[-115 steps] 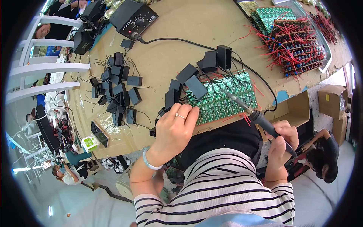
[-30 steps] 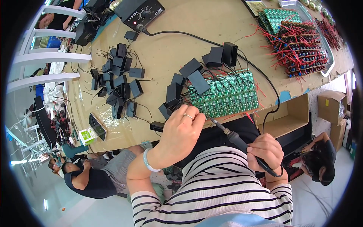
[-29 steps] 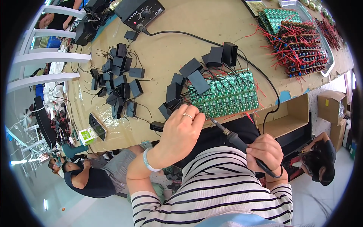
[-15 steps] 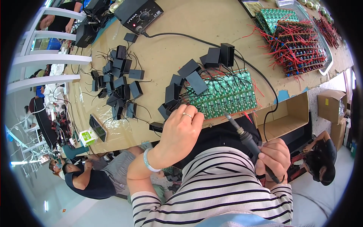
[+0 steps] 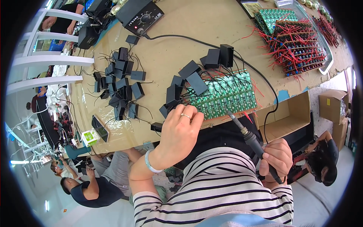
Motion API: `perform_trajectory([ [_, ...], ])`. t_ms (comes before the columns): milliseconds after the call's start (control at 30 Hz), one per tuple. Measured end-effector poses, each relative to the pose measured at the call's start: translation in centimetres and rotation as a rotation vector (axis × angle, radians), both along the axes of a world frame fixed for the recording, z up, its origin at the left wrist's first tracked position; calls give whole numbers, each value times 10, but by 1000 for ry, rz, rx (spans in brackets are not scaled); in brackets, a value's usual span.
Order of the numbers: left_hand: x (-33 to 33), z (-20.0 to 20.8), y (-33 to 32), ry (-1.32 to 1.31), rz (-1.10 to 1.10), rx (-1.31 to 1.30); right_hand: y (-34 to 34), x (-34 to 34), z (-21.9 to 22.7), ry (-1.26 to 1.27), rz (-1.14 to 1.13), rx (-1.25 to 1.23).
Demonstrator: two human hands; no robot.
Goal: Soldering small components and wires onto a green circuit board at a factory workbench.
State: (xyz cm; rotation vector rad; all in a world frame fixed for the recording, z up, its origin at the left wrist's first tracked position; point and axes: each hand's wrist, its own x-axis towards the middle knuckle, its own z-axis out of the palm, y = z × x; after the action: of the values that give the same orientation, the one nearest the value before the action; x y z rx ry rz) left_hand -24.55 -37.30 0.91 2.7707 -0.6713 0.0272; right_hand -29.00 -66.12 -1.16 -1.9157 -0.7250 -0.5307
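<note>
A green circuit board panel (image 5: 234, 92) lies near the table's front edge, with red wires sticking out along its sides. Several black rectangular cases (image 5: 196, 83) with black leads rest on and beside its left part. At the panel's lower left corner is my left hand (image 5: 180, 130), fingers bent down in a pinch; what the fingertips hold is hidden. My right hand (image 5: 278, 159) grips a soldering iron (image 5: 251, 140) by its dark handle. The iron's tip points up and left, close to the panel's lower edge; contact cannot be made out.
A black soldering station (image 5: 140, 17) stands at the back, its cable running right across the table. More black cases (image 5: 121, 85) lie in a pile at left, near a phone (image 5: 100, 128) and a small box (image 5: 90, 137). Wired boards (image 5: 298, 49) fill a tray at right. Co-workers sit nearby.
The table scene has shifted slightly in view. My hands keep nearly the same pose, and the soldering iron tip stays near the panel's edge. A co-worker at lower left has changed arm posture.
</note>
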Motion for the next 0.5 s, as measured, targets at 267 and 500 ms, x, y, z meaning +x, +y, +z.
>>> perform_trajectory([
  [267,-28,17,55,-45,350,-419,-3,0,-4,-4,-104,-28],
  [500,-74,14,79,-14,432,-290,18,8,13,84,-34,4],
])
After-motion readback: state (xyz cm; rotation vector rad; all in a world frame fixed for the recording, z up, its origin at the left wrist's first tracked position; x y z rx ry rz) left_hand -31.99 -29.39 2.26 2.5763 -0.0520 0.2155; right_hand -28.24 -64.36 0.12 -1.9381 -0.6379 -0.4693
